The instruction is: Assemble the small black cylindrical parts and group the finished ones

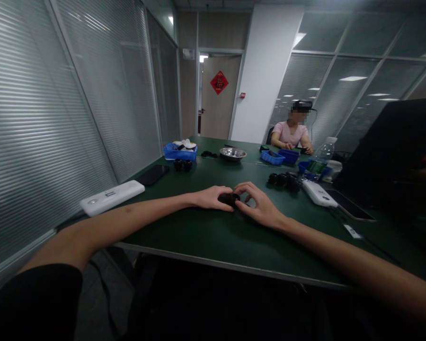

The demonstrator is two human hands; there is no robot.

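Note:
Low over the dark green table [199, 232], both hands meet around a small black cylindrical part [228, 198]. My left hand [210, 197] grips its left side, with the fingers closed about it. At the right end, my right hand [258, 207] pinches the part between curled thumb and fingers. A round rim shows at that end; the finer detail is too dark to make out. Similar-looking black round parts stand in a pair [182, 164] at the left and in a cluster [284, 180] at the right.
A steel bowl [233, 155] and a blue bin [180, 152] stand farther back. White power banks [112, 197] lie on both sides, near phones. A plastic bottle [320, 158] and a large dark screen-like object [394, 151] stand right. Across the table sits a person [291, 133] beside blue trays [272, 157].

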